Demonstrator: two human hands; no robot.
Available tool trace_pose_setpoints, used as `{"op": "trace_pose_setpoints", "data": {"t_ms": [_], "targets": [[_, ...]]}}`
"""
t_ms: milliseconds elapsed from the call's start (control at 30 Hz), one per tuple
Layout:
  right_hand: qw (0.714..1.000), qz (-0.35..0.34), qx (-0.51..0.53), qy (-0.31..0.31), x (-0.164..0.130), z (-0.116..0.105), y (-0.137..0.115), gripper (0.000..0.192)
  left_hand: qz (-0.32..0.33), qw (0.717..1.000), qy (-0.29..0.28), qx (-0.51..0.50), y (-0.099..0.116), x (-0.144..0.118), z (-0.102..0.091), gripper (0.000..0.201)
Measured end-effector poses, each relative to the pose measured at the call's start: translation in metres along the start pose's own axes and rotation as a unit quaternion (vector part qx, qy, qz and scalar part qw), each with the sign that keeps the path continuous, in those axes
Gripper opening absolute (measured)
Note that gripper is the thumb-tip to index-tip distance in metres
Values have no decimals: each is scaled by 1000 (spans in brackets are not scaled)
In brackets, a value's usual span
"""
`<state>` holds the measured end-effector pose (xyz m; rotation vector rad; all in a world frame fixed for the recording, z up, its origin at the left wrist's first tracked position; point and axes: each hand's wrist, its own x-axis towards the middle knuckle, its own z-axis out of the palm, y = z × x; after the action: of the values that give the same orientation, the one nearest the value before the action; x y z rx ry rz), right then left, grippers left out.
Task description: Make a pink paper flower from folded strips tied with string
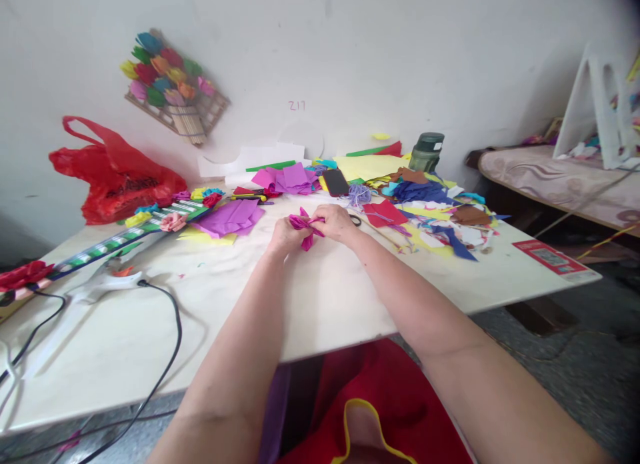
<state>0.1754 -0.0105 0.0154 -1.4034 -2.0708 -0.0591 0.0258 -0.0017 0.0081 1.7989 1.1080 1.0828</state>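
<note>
Both forearms reach up to frame centre, where left hand (284, 236) and right hand (336, 223) each hold a closed grip on one pink paper piece (305, 228) above the surface (320, 297). Pinching close to the folds with firm fingertips should stop them slipping.

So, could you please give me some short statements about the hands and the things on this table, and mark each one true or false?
1. Both hands, left hand and right hand, hold the folded magenta paper piece. True.
2. The crumpled red plastic bag lies at the right edge of the pale wooden table. False: it lies at the far left.
3. The dark green lidded bottle stands upright near the wall. True.
4. The black flat phone rests in the left hand. False: it lies on the table beyond the hands.
5. A black cable crosses the table's left part. True.
</note>
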Motion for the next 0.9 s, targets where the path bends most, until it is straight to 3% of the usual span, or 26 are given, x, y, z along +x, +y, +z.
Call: {"op": "trace_pose_setpoints", "data": {"t_ms": [133,367,567,900], "targets": [[997,-3,-76,-2,-2,-1,-8,18,-25,999,32,-34,-5,3,4,6],[983,-106,-152,6,-5,-3,-18,25,-34,963,2,-267,-19,7,7,15],[990,-101,-97,-5,-4,-1,-12,23,-69,928,-28,-366,-23,8,5,17],[998,-56,23,19,-1,8,-3,19,-106,915,-24,-388,-22,8,5,19]]}}
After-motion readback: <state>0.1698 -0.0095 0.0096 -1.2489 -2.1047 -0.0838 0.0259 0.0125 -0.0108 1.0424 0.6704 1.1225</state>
